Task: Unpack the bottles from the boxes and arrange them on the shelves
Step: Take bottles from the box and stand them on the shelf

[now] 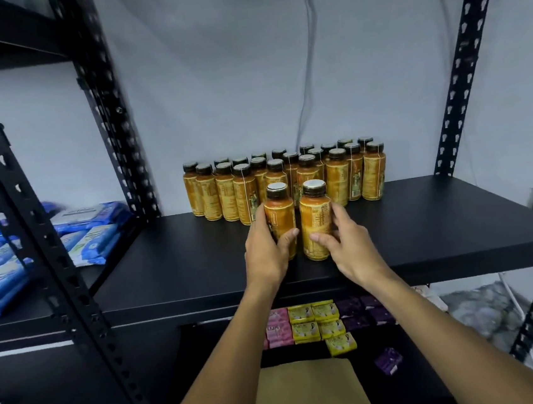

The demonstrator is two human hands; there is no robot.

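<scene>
Head view: the black shelf carries a cluster of orange bottles along its back, and a brown cardboard box sits below its front edge. Just before the cluster, the left hand grips the left bottle and the right hand grips the right bottle. Both bottles stand upright just beside each other, with fingers curled round their labels.
</scene>
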